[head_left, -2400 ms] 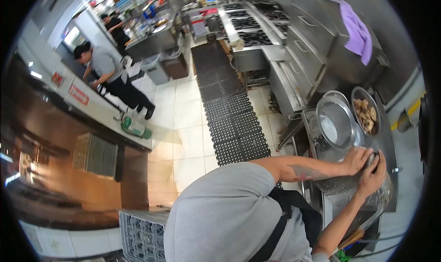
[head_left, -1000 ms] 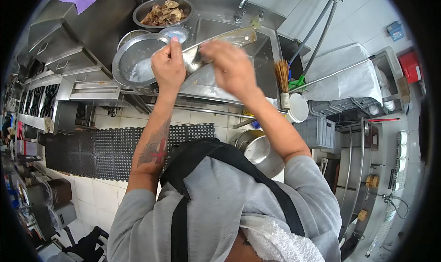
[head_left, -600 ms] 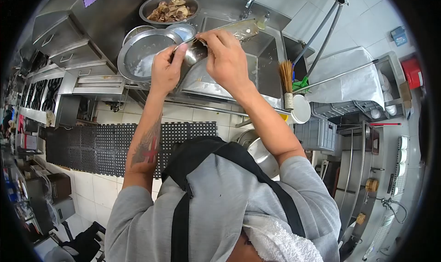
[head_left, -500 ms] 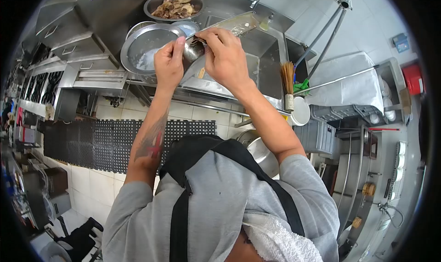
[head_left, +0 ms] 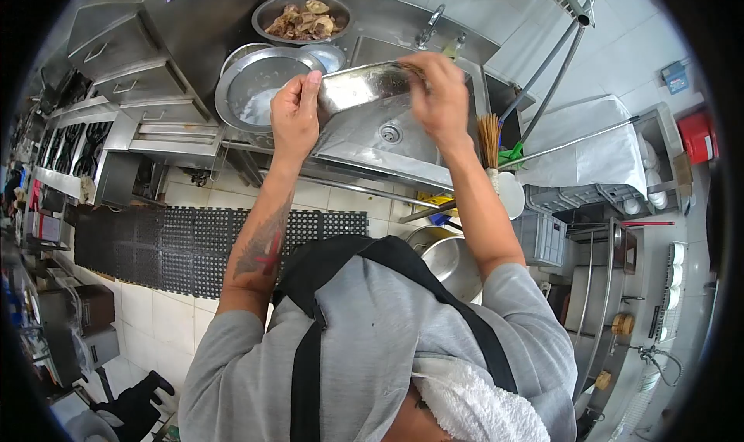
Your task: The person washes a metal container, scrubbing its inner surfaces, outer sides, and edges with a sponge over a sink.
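"How are the arms held?"
"Both are extended forward; the left forearm (head_left: 260, 240) is marked by a tattoo (head_left: 269, 254), and the right forearm (head_left: 482, 198) is angled inward."
"And the hands?"
"The left hand (head_left: 295, 118) is closed, its thumb (head_left: 311, 87) pointed up. The right hand (head_left: 442, 101) is blurred by motion, its fingers bent; the two are held apart."

A shiny metal container (head_left: 360, 87), its wall marked with specks, is held tilted above the sink (head_left: 422, 147) by the left hand (head_left: 296, 120). A dark item (head_left: 411, 68), mostly hidden, is held at its opposite end by the right hand (head_left: 443, 101).
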The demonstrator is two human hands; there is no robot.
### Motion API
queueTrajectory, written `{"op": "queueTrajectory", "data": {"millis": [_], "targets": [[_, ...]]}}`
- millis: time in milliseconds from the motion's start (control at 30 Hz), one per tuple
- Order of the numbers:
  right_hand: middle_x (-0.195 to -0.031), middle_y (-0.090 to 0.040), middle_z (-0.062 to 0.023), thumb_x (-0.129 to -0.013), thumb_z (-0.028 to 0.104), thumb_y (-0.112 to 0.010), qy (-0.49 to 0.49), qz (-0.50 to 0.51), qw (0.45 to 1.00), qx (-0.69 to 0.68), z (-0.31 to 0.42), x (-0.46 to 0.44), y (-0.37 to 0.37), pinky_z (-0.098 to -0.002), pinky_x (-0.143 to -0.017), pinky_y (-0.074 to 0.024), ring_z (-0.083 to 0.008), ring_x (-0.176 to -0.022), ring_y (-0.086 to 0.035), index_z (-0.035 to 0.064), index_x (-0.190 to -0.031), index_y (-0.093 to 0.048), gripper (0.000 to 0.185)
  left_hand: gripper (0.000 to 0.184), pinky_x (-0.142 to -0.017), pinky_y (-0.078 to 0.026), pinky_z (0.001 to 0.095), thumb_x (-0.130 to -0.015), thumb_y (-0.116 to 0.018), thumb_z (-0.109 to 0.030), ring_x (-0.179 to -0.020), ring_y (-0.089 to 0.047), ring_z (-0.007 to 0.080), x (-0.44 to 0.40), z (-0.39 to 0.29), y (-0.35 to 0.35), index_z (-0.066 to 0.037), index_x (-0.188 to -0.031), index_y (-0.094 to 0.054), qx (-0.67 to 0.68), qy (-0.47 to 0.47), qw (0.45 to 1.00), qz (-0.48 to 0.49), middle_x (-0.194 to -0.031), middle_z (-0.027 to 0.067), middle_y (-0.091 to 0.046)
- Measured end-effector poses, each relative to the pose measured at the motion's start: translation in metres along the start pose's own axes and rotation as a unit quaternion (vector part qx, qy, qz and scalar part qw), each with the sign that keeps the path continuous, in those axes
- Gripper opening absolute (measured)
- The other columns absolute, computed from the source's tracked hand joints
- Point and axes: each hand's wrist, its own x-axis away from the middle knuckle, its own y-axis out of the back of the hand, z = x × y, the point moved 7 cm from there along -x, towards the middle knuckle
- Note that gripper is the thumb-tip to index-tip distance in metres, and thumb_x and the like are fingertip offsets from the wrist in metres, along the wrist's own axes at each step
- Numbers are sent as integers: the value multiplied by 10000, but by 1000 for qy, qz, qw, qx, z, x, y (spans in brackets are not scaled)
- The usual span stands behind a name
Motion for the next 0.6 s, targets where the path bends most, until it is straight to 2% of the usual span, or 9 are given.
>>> {"op": "queueTrajectory", "data": {"millis": [67,200,267,300,333,400,467,533,600], "targets": [[-1024,-709,-87,-858,-9,-646,-51,-41,991,120,-18,4,22,-412,-824,-500,-304,-964,-669,89,-1062,-721,239,412,-576,-318,259,-1075,-601,-320,-670,-358,43,-11,-6,-3,-17,-796,-611,-12,-3,1000,-17,-683,-80,-443],[-995,-705,-128,-854,-32,-624,-99,-17,993,60,-32,4,3,-448,-809,-526,-354,-927,-676,62,-1053,-709,236,411,-589,-349,253,-1071,-607,-320,-672,-385,41,-14,-9,-10,-5,-806,-629,67,53,995,-55,-678,-76,-465],[-972,-701,-155,-854,-34,-624,-89,-34,992,80,-25,2,-5,-457,-801,-534,-389,-890,-676,41,-1042,-696,215,410,-596,-369,254,-1066,-616,-322,-672,-406,39,-5,-10,-8,6,-822,-642,-6,-5,1000,-15,-679,-76,-489],[-965,-700,-154,-845,-33,-630,-115,-27,990,75,-27,3,-8,-456,-828,-529,-383,-937,-666,38,-1036,-690,212,421,-590,-369,265,-1059,-628,-338,-665,-404,40,1,3,-8,5,-815,-629,51,31,998,-18,-688,-75,-498],[-965,-700,-154,-845,-33,-630,-112,-22,991,68,-25,3,-14,-456,-828,-529,-383,-937,-666,38,-1036,-690,212,421,-590,-369,265,-1059,-628,-338,-665,-404,40,6,10,-3,5,-815,-629,48,33,998,-26,-688,-75,-498],[-994,-700,-143,-838,-35,-626,-111,-39,990,77,-25,4,-14,-448,-859,-522,-382,-1000,-650,45,-1053,-691,239,442,-583,-362,264,-1057,-630,-358,-664,-408,38,12,14,-12,3,-803,-624,12,41,999,28,-698,-78,-507],[-1032,-696,-129,-806,-43,-634,-128,-26,988,89,-30,3,-19,-447,-873,-506,-367,-1046,-638,68,-1058,-694,282,446,-575,-349,252,-1057,-630,-365,-660,-408,35,16,4,-19,-9,-788,-617,-7,35,999,11,-699,-84,-506],[-1057,-694,-106,-781,-49,-637,-59,6,996,66,-2,-8,-31,-439,-895,-480,-336,-1034,-650,92,-1071,-697,328,438,-570,-337,238,-1062,-622,-358,-656,-408,30,17,4,-20,-26,-776,-616,79,91,991,-50,-697,-84,-509],[-1074,-712,-113,-826,-64,-620,48,65,995,51,56,-21,-37,-418,-880,-522,-340,-1012,-664,79,-1066,-722,298,403,-567,-333,235,-1072,-606,-336,-646,-393,28,10,10,-11,-41,-797,-615,101,76,991,-48,-684,-85,-488]]}}
